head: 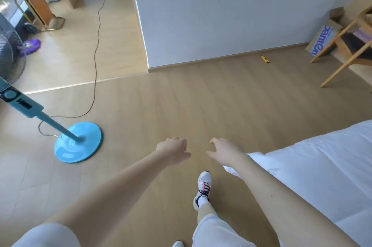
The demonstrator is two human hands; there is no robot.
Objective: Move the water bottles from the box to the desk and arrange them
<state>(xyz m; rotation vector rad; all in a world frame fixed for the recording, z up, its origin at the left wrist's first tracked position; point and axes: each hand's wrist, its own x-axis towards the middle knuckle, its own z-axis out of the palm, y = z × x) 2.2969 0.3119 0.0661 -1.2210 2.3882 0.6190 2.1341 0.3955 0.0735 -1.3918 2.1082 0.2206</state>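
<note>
A cardboard box with blue lettering stands on the floor at the far right, against the wall and partly behind a wooden chair; its flaps are up and I cannot see inside it. No water bottles and no desk are in view. My left hand and my right hand are stretched out over the bare wooden floor in the lower middle, a short gap between them. Both hold nothing, their fingers loosely curled downward.
A blue standing fan stands at the left, its cable trailing across the floor. A white bed fills the lower right. The wooden chair stands far right. A small yellow object lies by the white wall. My shoe is mid-step.
</note>
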